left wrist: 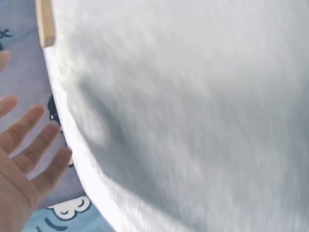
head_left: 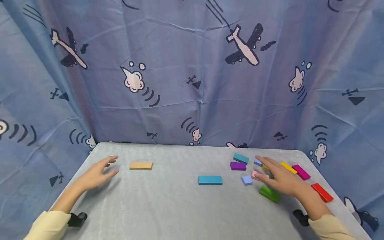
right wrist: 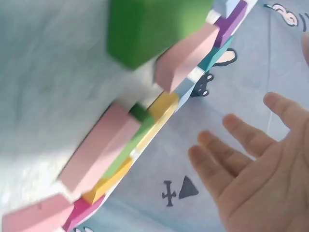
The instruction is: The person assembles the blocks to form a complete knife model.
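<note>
My left hand (head_left: 96, 174) hovers over the left of the table, fingers spread and holding nothing. To its right lies a tan wooden block (head_left: 141, 166), whose end also shows in the left wrist view. Over a scatter of colored blocks hangs my right hand (head_left: 282, 178), its fingers extended and nothing in its grasp. Beneath or beside it are a pink block (head_left: 256, 174), a green block (head_left: 270, 194) and a yellow block (head_left: 289, 167). Another pink block (right wrist: 99, 147) shows in the right wrist view; in the head view the hand hides part of the group.
Left of the cluster lies a blue block (head_left: 210, 180). Nearby are a light blue block (head_left: 247, 180), a purple block (head_left: 238, 166) and a teal block (head_left: 241, 158). Magenta (head_left: 301, 172) and red (head_left: 322, 192) blocks lie near the right edge. A patterned curtain (head_left: 174, 83) surrounds the table (head_left: 150, 206).
</note>
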`<state>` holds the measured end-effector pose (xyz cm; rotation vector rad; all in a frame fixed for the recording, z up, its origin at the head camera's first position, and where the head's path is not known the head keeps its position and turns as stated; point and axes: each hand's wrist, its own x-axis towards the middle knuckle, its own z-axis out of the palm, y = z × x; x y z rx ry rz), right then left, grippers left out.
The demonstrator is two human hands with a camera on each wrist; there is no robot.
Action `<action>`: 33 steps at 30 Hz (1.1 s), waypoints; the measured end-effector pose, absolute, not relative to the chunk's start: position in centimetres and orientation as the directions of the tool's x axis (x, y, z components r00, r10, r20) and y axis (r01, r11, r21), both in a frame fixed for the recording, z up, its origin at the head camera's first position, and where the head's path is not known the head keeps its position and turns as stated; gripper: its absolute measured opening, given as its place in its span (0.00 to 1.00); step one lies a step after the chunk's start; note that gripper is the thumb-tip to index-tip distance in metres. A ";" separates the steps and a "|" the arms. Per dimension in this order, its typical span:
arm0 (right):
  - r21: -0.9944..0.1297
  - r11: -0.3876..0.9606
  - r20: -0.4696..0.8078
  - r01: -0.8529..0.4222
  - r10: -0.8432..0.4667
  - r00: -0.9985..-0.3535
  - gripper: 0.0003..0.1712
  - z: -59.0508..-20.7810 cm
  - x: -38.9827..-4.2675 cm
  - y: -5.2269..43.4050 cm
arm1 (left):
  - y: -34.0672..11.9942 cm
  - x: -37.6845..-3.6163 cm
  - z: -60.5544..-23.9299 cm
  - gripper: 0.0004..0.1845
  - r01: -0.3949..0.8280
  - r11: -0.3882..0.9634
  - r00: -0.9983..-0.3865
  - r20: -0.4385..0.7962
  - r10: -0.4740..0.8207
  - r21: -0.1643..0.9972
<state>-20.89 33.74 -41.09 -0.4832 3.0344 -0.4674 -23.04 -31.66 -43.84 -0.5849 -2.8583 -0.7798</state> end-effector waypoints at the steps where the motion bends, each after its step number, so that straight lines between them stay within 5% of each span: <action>1: -0.329 0.891 0.026 -0.312 -0.322 -0.946 0.43 -41.1 -20.9 33.4 | -31.7 -23.1 -44.0 0.26 0.405 0.761 -0.914 0.222 0.339 0.507; 10: -0.561 0.704 0.139 -0.436 -0.439 -0.888 0.27 -41.9 -21.2 30.7 | -31.2 -24.2 -45.0 0.20 0.413 0.605 -0.909 0.273 0.314 0.680; 20: -0.816 0.460 0.119 -0.349 -0.457 -0.881 0.22 -42.9 -21.6 27.9 | -30.7 -25.1 -45.4 0.26 0.350 0.516 -0.926 0.205 0.318 0.782; 33: -0.871 0.371 0.122 -0.323 -0.473 -0.873 0.26 -44.6 -22.8 24.9 | -29.1 -27.1 -45.7 0.26 0.391 0.436 -0.886 0.203 0.418 0.810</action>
